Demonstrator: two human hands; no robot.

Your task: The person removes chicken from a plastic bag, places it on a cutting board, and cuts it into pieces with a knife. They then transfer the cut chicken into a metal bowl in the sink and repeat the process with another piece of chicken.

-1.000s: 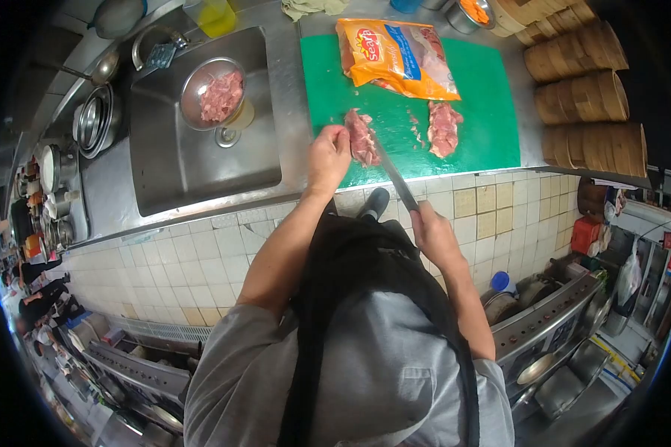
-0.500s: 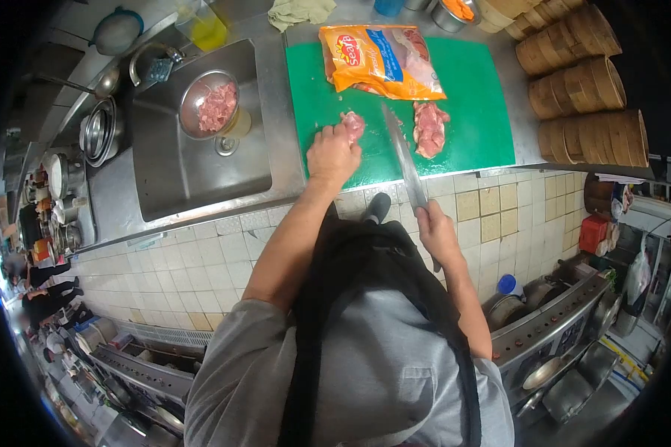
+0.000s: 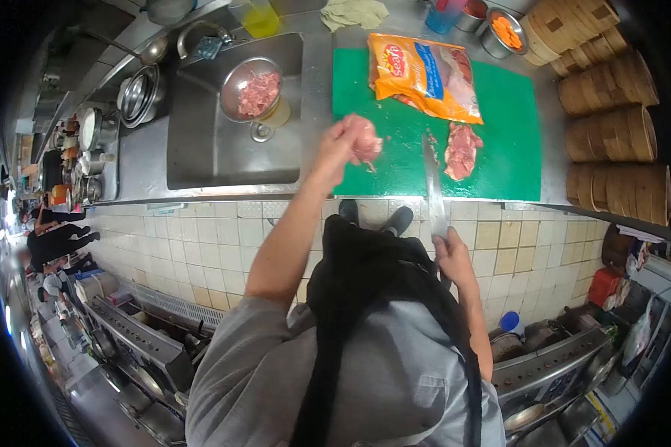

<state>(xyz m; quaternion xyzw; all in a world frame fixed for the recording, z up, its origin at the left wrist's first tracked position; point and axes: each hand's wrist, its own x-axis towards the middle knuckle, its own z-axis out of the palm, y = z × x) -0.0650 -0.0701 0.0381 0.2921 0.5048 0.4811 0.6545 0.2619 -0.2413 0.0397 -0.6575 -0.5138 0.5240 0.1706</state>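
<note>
My left hand [image 3: 335, 147] is closed around a piece of raw chicken [image 3: 366, 140], which looks lifted over the left part of the green cutting board [image 3: 511, 173]. In my right hand [image 3: 455, 258] is the handle of a long knife [image 3: 435, 190], its blade pointing away from me across the board's front edge. Just right of the blade tip lies another raw chicken piece [image 3: 462, 152], flat on the board. Behind it rests an orange plastic chicken bag [image 3: 402, 83] with meat inside.
Left of the board is a steel sink [image 3: 194, 156] holding a metal bowl [image 3: 233, 104] of cut meat [image 3: 259, 92]. Bamboo steamers [image 3: 611, 138] line the right side. Behind stand a bowl of orange pieces [image 3: 505, 36] and a cloth [image 3: 354, 13]. Stoves [image 3: 138, 339] run behind me.
My left hand has raised the chicken piece off the board. The knife stays in my right hand with its tip over the board. The whole view has shifted.
</note>
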